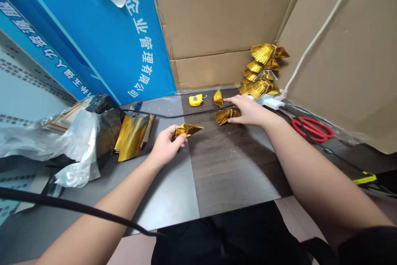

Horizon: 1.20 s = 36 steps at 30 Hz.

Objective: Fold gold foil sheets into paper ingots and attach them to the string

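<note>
My left hand [166, 146] pinches a folded gold foil paper [187, 130] just above the tabletop. My right hand [246, 110] reaches farther out, fingers closed around a folded gold fan-shaped piece [223, 115] lying on the dark wood surface, with the index finger stretched toward another small gold folded piece [218, 98]. A heap of finished gold folded pieces [262, 70] is piled in the far corner against the cardboard.
A stack of flat gold foil sheets [133, 136] lies at left beside crumpled plastic bags [77, 141]. A yellow tape measure [196, 99], red scissors [313, 128], a white plug [273, 103] and black cables [173, 114] lie around. Cardboard walls [223, 21] and a blue board [102, 37] enclose the desk.
</note>
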Each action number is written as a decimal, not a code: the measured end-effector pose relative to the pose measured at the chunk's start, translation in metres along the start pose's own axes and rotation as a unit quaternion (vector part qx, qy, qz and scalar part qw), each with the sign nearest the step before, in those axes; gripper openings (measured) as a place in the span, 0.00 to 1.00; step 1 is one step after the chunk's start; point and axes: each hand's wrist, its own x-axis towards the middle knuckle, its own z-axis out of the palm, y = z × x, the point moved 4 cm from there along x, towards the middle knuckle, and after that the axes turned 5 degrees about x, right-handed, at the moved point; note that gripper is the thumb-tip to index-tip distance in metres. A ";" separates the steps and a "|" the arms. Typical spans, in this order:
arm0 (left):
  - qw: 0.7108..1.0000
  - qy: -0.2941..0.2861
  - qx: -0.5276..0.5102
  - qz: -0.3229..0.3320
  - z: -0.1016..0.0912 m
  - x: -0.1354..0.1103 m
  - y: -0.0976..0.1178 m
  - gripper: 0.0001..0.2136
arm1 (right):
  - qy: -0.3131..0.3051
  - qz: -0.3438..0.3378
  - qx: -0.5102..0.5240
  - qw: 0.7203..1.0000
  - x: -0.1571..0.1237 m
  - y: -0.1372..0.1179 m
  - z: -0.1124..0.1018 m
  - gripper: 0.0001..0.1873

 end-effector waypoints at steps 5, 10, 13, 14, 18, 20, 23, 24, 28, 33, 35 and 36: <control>1.000 -0.013 0.023 0.007 0.001 -0.001 0.002 0.14 | -0.043 0.029 0.013 0.999 0.000 0.003 0.012 0.29; 0.996 -0.047 0.060 0.038 0.007 -0.003 0.004 0.16 | -0.051 0.009 0.052 0.997 0.000 -0.024 0.021 0.24; 0.991 -0.044 0.107 0.072 0.011 -0.007 0.006 0.14 | -0.056 -0.015 0.099 0.993 0.000 -0.050 0.032 0.24; 0.987 -0.038 0.132 0.087 0.012 -0.008 0.008 0.13 | -0.053 -0.021 0.120 0.991 0.000 -0.058 0.035 0.23; 0.963 -0.006 0.234 0.131 0.019 -0.015 0.015 0.09 | -0.046 -0.034 0.174 0.983 -0.003 -0.078 0.045 0.18; 0.952 0.017 0.277 0.133 0.021 -0.017 0.017 0.07 | -0.043 -0.042 0.194 0.979 -0.004 -0.082 0.046 0.19; 0.938 0.053 0.321 0.120 0.021 -0.017 0.018 0.06 | -0.042 -0.064 0.213 0.974 -0.007 -0.086 0.044 0.17; 0.935 0.062 0.329 0.116 0.020 -0.017 0.018 0.06 | -0.044 -0.075 0.210 0.974 -0.007 -0.087 0.043 0.15; 0.928 0.092 0.344 0.113 0.017 -0.019 0.020 0.06 | -0.027 -0.113 0.208 0.971 -0.008 -0.093 0.039 0.11; 0.913 0.100 0.377 0.121 0.018 -0.021 0.022 0.07 | -0.033 -0.182 0.180 0.966 -0.009 -0.100 0.038 0.03; 0.910 0.090 0.385 0.128 0.020 -0.021 0.022 0.07 | -0.036 -0.197 0.168 0.965 -0.010 -0.101 0.038 0.06; 0.908 0.087 0.387 0.132 0.020 -0.021 0.021 0.08 | -0.039 -0.200 0.171 0.964 -0.011 -0.101 0.038 0.06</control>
